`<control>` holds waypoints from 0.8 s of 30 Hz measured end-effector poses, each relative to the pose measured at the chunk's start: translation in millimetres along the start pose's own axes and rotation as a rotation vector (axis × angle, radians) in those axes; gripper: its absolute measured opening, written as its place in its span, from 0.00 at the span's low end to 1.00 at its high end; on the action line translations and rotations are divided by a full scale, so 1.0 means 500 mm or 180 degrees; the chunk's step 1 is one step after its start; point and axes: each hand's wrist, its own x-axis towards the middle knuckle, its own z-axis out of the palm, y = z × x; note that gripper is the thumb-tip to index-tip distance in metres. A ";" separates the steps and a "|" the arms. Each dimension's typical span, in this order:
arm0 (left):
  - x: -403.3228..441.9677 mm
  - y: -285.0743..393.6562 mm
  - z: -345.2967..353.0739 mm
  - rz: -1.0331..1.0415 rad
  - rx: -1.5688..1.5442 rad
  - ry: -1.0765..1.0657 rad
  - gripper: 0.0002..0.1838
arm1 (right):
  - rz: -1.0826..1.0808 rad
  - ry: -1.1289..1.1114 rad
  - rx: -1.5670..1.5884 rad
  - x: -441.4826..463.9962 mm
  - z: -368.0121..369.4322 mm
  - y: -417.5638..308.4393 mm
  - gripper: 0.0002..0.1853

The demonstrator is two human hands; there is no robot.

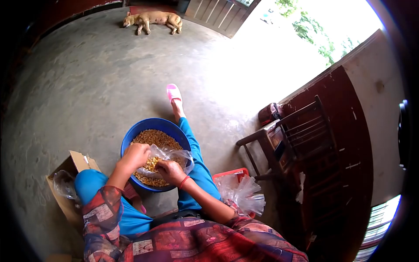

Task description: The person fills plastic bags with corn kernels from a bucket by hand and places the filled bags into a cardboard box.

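A blue tub (127, 134) full of small golden-brown pieces (158, 138), which look like corn kernels, stands between my legs. Over it a clear plastic bag (185, 158) lies spread, with yellow kernels (151, 163) inside. My left hand (137, 154) is closed on the bag's left edge. On the opposite side, my right hand (172, 172), with a red band at the wrist, is closed at the bag's edge; its fingertips are partly hidden.
A cardboard box (83, 161) with clear plastic stands at my left. Several clear bags (240, 192) fill a red basket (229, 173) at my right, near a dark wooden chair (279, 144). A dog (155, 19) lies on the concrete floor (87, 78) by the doorway.
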 end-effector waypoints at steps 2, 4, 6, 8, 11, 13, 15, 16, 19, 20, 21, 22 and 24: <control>-0.003 0.008 0.004 0.0109 0.0079 -0.0283 0.11 | 0.0014 -0.0018 -0.0004 0.002 0.004 0.003 0.05; -0.004 0.011 0.015 0.0180 0.0269 -0.0634 0.11 | 0.0006 -0.0044 0.0007 0.002 0.007 0.006 0.07; 0.003 -0.004 0.032 0.0255 0.0310 -0.0633 0.11 | 0.0021 -0.0067 0.0007 0.001 0.004 0.000 0.07; 0.004 -0.006 0.031 0.0328 0.0351 -0.0630 0.11 | 0.0035 -0.0092 0.0006 0.002 0.002 -0.001 0.07; 0.006 0.003 0.019 0.0291 0.0152 -0.0240 0.11 | 0.0028 -0.0087 -0.0051 0.002 0.002 0.002 0.06; 0.012 -0.001 0.020 0.0241 0.0033 0.0137 0.11 | 0.0257 -0.0124 -0.0051 0.000 -0.001 -0.004 0.07; 0.018 -0.001 0.016 0.0300 0.0045 0.0202 0.11 | 0.0300 -0.0200 -0.0071 0.000 -0.006 -0.009 0.07; 0.018 0.003 0.011 0.0271 0.0025 0.0236 0.11 | 0.0343 -0.0266 -0.0095 0.000 -0.006 -0.010 0.07; 0.018 0.009 0.009 0.0214 0.0005 0.0264 0.11 | 0.0121 -0.0088 -0.0059 -0.002 0.008 0.007 0.06; 0.018 0.009 0.008 0.0189 0.0012 0.0263 0.11 | 0.0111 -0.0102 -0.0062 0.000 -0.001 -0.004 0.06; 0.019 0.007 0.010 0.0177 0.0009 0.0280 0.11 | 0.0177 -0.0350 0.0093 0.003 -0.016 -0.024 0.08; 0.020 0.005 0.015 0.0140 0.0014 0.0223 0.11 | 0.0244 -0.0597 0.0246 0.005 -0.024 -0.034 0.09; 0.020 0.006 0.015 0.0094 0.0015 0.0172 0.11 | -0.0119 -0.0564 0.0207 0.007 -0.017 -0.030 0.10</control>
